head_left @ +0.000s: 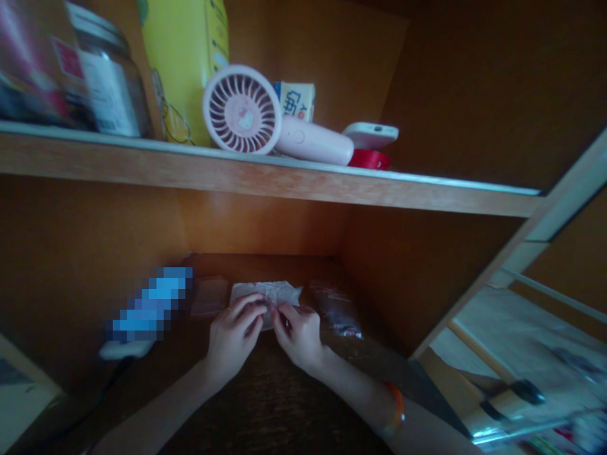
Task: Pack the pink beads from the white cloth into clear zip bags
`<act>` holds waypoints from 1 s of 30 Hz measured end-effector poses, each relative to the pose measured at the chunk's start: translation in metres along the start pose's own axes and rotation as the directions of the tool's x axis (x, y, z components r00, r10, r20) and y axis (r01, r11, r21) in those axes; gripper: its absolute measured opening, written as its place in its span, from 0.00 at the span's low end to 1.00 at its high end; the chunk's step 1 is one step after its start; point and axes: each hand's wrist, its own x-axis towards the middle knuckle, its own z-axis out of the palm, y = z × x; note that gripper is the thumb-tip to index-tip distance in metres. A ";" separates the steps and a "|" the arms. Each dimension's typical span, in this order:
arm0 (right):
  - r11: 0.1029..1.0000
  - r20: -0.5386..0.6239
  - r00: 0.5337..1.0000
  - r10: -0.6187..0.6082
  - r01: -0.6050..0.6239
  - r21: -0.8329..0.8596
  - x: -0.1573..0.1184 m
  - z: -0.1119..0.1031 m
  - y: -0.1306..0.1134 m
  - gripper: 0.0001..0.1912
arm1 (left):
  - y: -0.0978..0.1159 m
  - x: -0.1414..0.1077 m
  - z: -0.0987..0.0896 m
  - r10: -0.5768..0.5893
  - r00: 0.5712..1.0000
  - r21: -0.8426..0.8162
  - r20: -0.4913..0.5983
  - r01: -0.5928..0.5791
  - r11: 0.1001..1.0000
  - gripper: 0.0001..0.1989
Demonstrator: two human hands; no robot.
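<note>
My left hand (234,332) and my right hand (301,332) meet over a crumpled white sheet (283,291), paper or thin plastic, on the dark desk surface. The fingertips of both are pinched together. Something small and dark seems to be between them, but it is too blurred to name. Left of the sheet lies a flat, clear plastic bag (209,296). To the right are clear bags with dark contents (336,308), close to my right hand but apart from it.
A device with a blurred blue screen (154,306) leans at the left, a cable running from it. On the shelf above (284,183) stand a pink handheld fan (243,110), a jar (111,79), a yellow package (183,63), a white phone-like item (372,131) and a red roll (368,159).
</note>
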 end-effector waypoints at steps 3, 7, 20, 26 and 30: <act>1.000 0.031 0.999 -0.014 0.015 -0.012 0.000 0.001 -0.004 0.16 | -0.004 0.000 -0.001 -0.007 1.000 0.018 0.030 0.007 1.000 0.11; 1.000 0.062 0.998 -0.014 0.013 0.013 0.001 0.000 -0.005 0.16 | -0.007 0.002 0.002 -0.016 0.997 -0.063 0.076 0.021 0.998 0.10; 0.995 0.094 0.994 -0.054 0.046 0.087 0.004 -0.003 -0.004 0.13 | -0.008 0.002 0.007 -0.233 0.964 -0.355 0.125 0.263 0.897 0.08; 0.986 0.103 0.994 -0.046 0.029 0.164 0.003 0.000 -0.004 0.13 | -0.013 0.001 0.009 -0.132 0.990 -0.228 0.048 0.139 0.964 0.12; 0.956 0.108 0.994 0.013 -0.045 0.292 0.001 0.004 -0.003 0.13 | -0.017 0.001 0.010 -0.098 0.995 -0.108 -0.012 0.096 0.990 0.11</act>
